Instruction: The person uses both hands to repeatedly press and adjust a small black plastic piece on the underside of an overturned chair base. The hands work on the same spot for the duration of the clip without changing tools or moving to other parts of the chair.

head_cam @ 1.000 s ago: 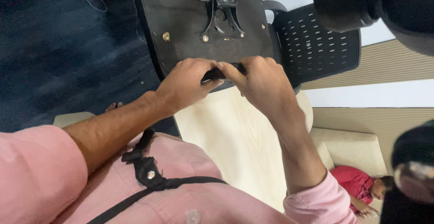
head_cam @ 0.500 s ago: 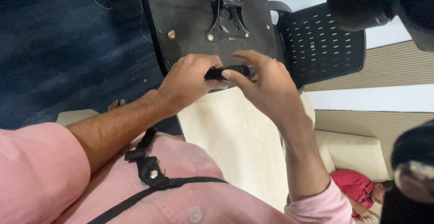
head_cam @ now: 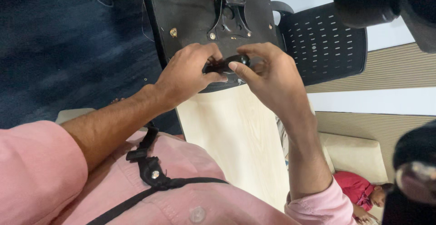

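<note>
I hold a small black part (head_cam: 225, 64) with both hands. My left hand (head_cam: 186, 72) is curled shut on one end, and my right hand (head_cam: 268, 77) pinches the other end with thumb and fingers, so it stays steady. It sits right over the chair seat (head_cam: 190, 16), which lies bottom-up on the pale worktop (head_cam: 236, 138) so its metal plate (head_cam: 229, 7) and screws face me.

Small black rounded part (head_cam: 229, 64), lying level, over black underside of seat (head_cam: 190, 11)
</note>
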